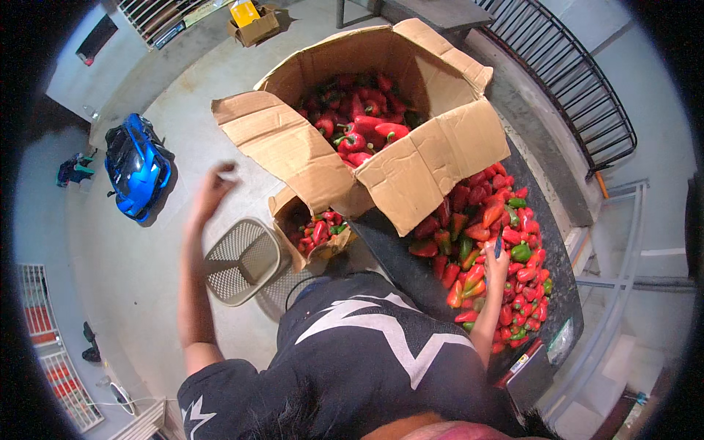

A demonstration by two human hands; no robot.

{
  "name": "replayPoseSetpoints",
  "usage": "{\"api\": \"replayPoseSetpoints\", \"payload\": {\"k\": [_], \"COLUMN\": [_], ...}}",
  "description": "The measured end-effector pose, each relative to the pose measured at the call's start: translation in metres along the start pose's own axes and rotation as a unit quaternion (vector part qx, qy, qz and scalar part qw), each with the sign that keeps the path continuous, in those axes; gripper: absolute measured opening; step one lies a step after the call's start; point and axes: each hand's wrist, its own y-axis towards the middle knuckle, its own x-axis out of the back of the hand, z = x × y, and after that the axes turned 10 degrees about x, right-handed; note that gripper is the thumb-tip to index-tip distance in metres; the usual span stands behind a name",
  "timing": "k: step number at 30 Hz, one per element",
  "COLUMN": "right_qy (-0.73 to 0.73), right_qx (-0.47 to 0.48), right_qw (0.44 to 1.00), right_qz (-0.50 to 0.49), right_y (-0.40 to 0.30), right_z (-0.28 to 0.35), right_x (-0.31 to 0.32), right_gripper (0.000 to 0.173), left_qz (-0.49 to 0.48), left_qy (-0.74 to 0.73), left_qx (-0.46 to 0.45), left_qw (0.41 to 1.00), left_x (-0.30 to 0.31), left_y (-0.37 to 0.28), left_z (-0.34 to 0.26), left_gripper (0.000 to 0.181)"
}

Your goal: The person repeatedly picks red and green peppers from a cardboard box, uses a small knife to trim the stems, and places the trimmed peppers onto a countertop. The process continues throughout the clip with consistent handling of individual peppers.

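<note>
My left hand [217, 190] is raised over the floor, left of a large open cardboard box [316, 151]. It is blurred with curled fingers; whether something small sits in them I cannot tell. My right hand [495, 263] holds a small dark blue tool [498, 246], perhaps a knife, upright over a spread of red and green peppers [478, 217]. Those peppers lie on a black tabletop [396, 258]. Inside the big box are many red peppers [363, 124]. A smaller carton [283, 242] below its flap holds cut or small peppers [320, 231].
A grey mesh plastic basket [245, 261] stands on the floor beside the small carton. Farther left is a blue toy car [137, 168]. A black metal railing [572, 82] runs at upper right. On the table's near end lies a dark flat object [531, 379]. Another carton [256, 27] sits at the back.
</note>
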Motion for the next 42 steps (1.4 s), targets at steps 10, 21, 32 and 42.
{"api": "replayPoseSetpoints", "payload": {"k": [10, 21, 32, 42], "right_qy": [-0.187, -0.207, -0.191, -0.238], "right_qx": [0.042, -0.11, -0.148, -0.11], "right_qw": [0.981, 0.963, 0.947, 0.949], "right_qz": [-0.019, -0.135, -0.213, -0.178], "right_y": [-0.04, -0.146, -0.183, -0.165], "right_z": [0.055, 0.072, 0.072, 0.059], "right_x": [-0.02, -0.015, -0.007, 0.019], "right_gripper": [0.027, 0.027, 0.031, 0.032], "left_qz": [0.089, 0.208, 0.078, 0.118], "left_qy": [0.166, 0.427, 0.582, 0.355], "left_qx": [-0.404, -0.47, -0.316, -0.354], "left_qw": [0.895, 0.744, 0.745, 0.857], "left_x": [-0.013, -0.346, -0.435, -0.378], "left_y": [0.154, 0.3, 0.329, 0.302], "left_z": [-0.285, -0.268, -0.209, -0.241], "left_gripper": [0.029, 0.027, 0.039, 0.031]}}
